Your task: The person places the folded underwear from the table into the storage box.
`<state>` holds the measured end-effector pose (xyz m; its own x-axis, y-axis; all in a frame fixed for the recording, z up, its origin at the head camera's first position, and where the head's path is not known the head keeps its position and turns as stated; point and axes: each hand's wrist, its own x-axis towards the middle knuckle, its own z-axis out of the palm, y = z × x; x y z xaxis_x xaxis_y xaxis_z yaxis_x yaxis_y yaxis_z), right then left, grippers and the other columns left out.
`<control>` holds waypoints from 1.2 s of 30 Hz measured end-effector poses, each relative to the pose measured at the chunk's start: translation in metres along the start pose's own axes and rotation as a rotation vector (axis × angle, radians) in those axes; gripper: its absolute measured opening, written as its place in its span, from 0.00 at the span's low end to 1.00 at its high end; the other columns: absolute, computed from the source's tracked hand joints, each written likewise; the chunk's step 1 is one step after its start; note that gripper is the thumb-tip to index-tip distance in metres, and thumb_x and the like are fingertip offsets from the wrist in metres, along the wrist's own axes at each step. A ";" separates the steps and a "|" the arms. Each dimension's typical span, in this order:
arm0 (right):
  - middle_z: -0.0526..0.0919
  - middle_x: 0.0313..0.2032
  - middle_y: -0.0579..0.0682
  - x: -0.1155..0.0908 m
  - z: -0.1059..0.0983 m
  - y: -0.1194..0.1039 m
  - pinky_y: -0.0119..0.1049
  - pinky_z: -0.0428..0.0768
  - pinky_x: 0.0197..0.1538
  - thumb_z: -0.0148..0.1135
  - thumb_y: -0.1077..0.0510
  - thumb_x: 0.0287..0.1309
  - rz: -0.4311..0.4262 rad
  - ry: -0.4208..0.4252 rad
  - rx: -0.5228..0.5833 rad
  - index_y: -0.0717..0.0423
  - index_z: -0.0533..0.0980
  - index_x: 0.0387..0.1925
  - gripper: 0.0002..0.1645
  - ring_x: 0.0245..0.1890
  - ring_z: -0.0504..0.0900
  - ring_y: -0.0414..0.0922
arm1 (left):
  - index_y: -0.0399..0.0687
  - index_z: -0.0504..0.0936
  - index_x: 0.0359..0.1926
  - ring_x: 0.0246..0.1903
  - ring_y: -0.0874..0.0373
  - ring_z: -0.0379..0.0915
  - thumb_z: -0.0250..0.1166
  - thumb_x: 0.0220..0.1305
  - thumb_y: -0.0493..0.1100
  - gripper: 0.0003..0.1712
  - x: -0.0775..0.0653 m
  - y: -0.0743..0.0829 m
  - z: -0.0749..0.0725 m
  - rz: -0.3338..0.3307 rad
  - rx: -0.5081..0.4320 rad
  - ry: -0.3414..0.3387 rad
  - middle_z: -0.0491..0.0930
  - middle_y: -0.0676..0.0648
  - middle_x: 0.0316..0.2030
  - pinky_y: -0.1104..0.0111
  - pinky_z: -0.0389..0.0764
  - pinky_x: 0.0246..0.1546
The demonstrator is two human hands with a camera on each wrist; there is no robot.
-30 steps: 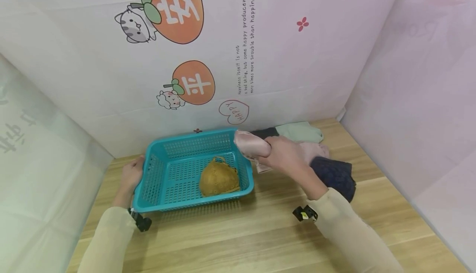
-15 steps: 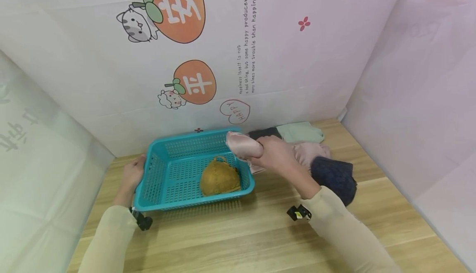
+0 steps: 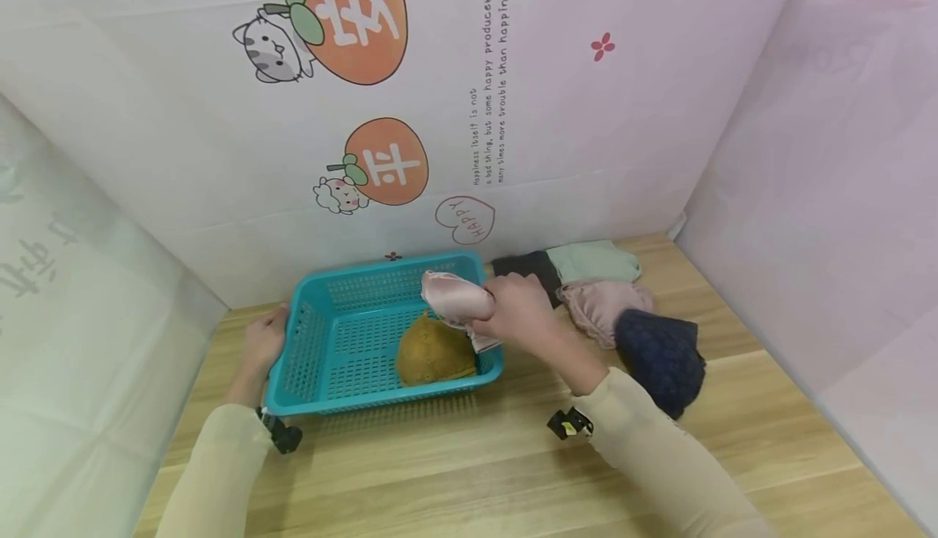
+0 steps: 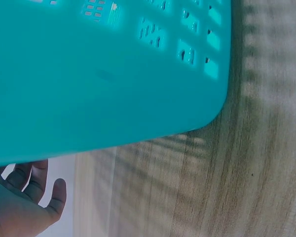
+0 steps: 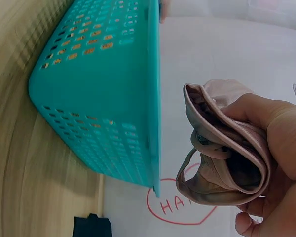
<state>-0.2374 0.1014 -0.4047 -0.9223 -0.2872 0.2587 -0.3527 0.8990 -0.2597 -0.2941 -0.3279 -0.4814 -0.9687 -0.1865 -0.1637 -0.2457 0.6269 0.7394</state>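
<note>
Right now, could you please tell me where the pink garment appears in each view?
Head: the pink garment is just below centre, in the right hand.
Left wrist: it is not in this picture.
Right wrist: it is right of centre and slightly low.
Shared landmark: the turquoise basket, visible in all three views.

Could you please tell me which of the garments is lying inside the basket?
The mustard garment lies inside the basket; the right hand holds a pale pink one, and the others rest on the table.
</note>
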 end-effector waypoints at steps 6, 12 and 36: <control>0.84 0.28 0.43 0.003 0.009 -0.008 0.46 0.73 0.37 0.77 0.39 0.45 -0.018 -0.012 -0.009 0.48 0.81 0.31 0.21 0.30 0.78 0.44 | 0.44 0.63 0.74 0.63 0.37 0.69 0.31 0.76 0.68 0.42 0.000 0.000 0.001 -0.002 -0.023 0.008 0.69 0.33 0.67 0.56 0.77 0.49; 0.84 0.28 0.42 0.005 0.018 -0.014 0.45 0.72 0.37 0.76 0.38 0.46 -0.054 -0.027 0.004 0.47 0.81 0.32 0.21 0.29 0.78 0.42 | 0.43 0.63 0.74 0.60 0.39 0.70 0.31 0.76 0.68 0.43 0.000 -0.001 0.000 0.010 -0.020 0.010 0.69 0.32 0.67 0.64 0.75 0.41; 0.85 0.30 0.43 0.011 0.043 -0.027 0.46 0.73 0.39 0.75 0.37 0.46 -0.110 -0.040 -0.034 0.46 0.83 0.35 0.22 0.31 0.77 0.43 | 0.46 0.62 0.75 0.69 0.34 0.63 0.32 0.76 0.68 0.42 0.005 -0.002 0.000 -0.006 -0.030 0.025 0.66 0.33 0.71 0.42 0.71 0.61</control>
<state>-0.2448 0.0593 -0.4350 -0.8842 -0.3972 0.2460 -0.4472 0.8719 -0.1997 -0.2980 -0.3300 -0.4840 -0.9659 -0.2096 -0.1522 -0.2502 0.6024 0.7580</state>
